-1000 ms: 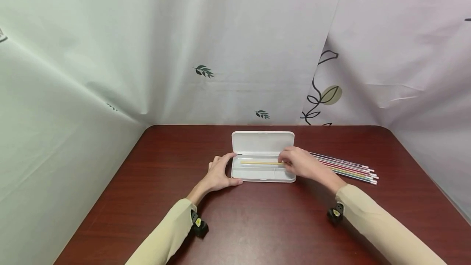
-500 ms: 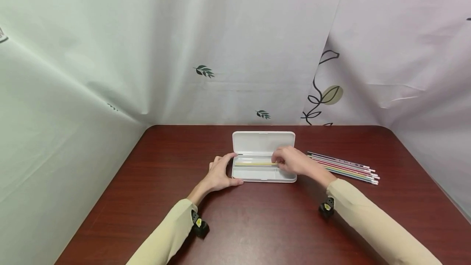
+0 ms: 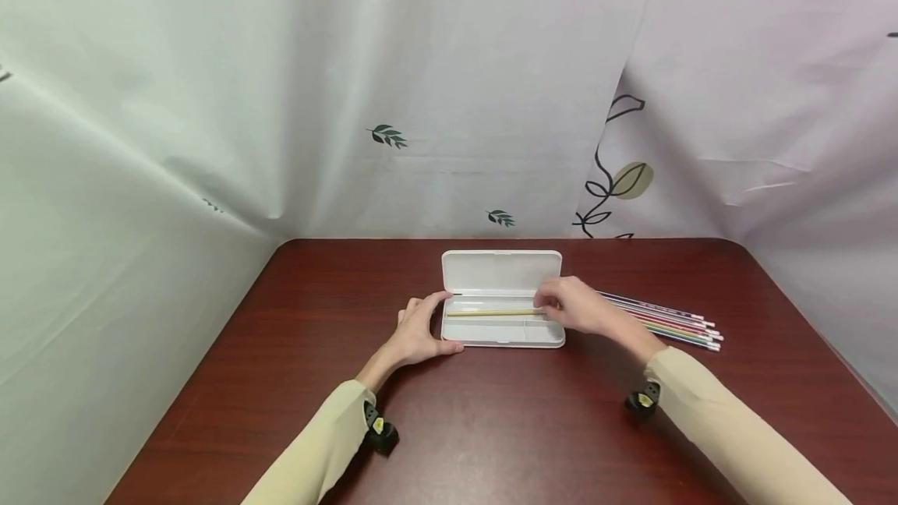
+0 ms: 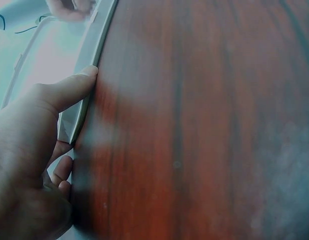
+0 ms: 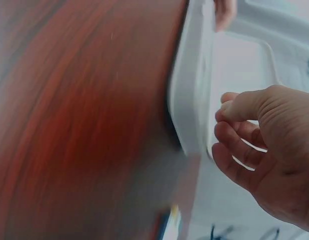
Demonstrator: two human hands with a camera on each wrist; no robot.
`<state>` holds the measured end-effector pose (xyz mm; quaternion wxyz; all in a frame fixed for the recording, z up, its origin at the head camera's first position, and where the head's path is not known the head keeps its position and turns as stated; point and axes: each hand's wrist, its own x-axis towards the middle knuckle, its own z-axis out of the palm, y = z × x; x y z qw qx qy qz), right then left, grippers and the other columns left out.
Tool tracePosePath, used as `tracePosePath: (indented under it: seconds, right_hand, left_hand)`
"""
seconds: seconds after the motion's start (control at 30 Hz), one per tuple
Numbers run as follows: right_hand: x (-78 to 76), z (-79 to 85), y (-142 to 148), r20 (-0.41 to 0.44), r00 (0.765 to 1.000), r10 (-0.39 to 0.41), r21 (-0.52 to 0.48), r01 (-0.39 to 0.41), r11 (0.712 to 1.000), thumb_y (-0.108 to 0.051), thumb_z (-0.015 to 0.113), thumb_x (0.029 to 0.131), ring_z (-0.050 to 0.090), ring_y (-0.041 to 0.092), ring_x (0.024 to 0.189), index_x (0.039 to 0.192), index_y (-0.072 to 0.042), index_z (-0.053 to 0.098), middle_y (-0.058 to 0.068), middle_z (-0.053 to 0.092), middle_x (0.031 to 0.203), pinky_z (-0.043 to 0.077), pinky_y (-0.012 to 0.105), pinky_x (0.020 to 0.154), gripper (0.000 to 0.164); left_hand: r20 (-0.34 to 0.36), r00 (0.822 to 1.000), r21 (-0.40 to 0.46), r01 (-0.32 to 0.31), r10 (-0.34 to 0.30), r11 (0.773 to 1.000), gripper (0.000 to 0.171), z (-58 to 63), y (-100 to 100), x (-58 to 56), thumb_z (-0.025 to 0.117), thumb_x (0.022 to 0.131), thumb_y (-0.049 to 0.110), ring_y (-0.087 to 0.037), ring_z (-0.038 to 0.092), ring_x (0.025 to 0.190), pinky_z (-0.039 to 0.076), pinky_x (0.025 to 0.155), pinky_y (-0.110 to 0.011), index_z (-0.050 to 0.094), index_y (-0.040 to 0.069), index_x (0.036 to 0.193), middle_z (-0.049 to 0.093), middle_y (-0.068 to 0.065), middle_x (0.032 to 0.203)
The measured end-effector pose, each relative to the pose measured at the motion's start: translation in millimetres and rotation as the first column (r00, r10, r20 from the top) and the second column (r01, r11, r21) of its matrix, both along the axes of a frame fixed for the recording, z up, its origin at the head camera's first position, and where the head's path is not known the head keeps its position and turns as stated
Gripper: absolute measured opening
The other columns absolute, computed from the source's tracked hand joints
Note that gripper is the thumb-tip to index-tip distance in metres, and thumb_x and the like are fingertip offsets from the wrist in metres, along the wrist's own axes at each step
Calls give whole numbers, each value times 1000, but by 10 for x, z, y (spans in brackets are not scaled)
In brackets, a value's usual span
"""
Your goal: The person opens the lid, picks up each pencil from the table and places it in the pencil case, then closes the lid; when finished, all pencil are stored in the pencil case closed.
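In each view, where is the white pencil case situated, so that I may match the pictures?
Head: the white pencil case is slightly right of centre, below the middle.
Left wrist: upper left, its end held by the left hand.
Right wrist: upper right, partly behind the right hand.
Shared landmark: the right hand, cut off by the left wrist view's top edge.

Reddish-brn tbl [image 3: 491, 427]; wht sheeting [image 3: 491, 61] behind & both sides, creased, w/ leaf prints [image 3: 501, 218]
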<state>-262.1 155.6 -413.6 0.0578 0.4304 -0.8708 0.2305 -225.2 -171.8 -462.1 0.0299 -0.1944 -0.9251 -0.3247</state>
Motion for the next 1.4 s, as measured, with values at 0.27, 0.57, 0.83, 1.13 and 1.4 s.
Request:
tracePosePath:
  seconds: [0.27, 0.57, 0.83, 1.13, 1.4]
  right_hand:
    - [208, 45, 769, -115, 982, -150, -81, 142, 987, 13, 75, 74, 58, 13, 72, 86, -5, 71, -3, 64, 83, 49, 34, 63, 23]
    - [516, -136, 1527, -179, 944, -278, -78, 268, 960, 13, 79, 65, 52, 8, 68, 83, -10, 70, -5, 61, 82, 45, 30, 57, 31]
    - [672, -220, 1796, -166, 908, -385, 6, 391, 920, 11, 82, 66, 48, 8, 68, 84, -10, 70, -6, 58, 84, 43, 32, 57, 30]
    - [704, -301, 1894, -162, 897, -411, 17, 419, 908, 11, 83, 65, 47, 8, 69, 85, -11, 70, -7, 57, 84, 42, 32, 57, 32]
    - [697, -294, 1879, -154, 899, -411, 44, 422, 906, 10, 82, 65, 47, 6, 67, 85, -9, 69, -7, 58, 83, 42, 32, 57, 31]
  left_hand:
    - [-6, 1000, -2, 1, -1, 1000, 92, 1, 3, -15, 91, 68, 36, -28, 45, 113, 30, 90, -48, 47, 12, 146, 57, -7, 135]
    - [7, 1000, 8, -10, 10, 1000, 92, 10, 1, -8, 92, 67, 37, -27, 45, 112, 30, 89, -48, 48, 12, 145, 59, -6, 131]
    - [15, 1000, 1, -8, 8, 1000, 92, 9, 0, -9, 91, 67, 35, -28, 45, 114, 30, 90, -48, 48, 13, 145, 59, -7, 131]
    - [6, 1000, 3, -2, 2, 1000, 91, -15, 1, -24, 91, 68, 36, -27, 45, 113, 31, 89, -47, 48, 13, 145, 59, -7, 131]
    - [1, 1000, 4, 3, -3, 1000, 92, -6, 0, -11, 91, 68, 36, -27, 45, 113, 31, 89, -47, 48, 12, 145, 58, -7, 132]
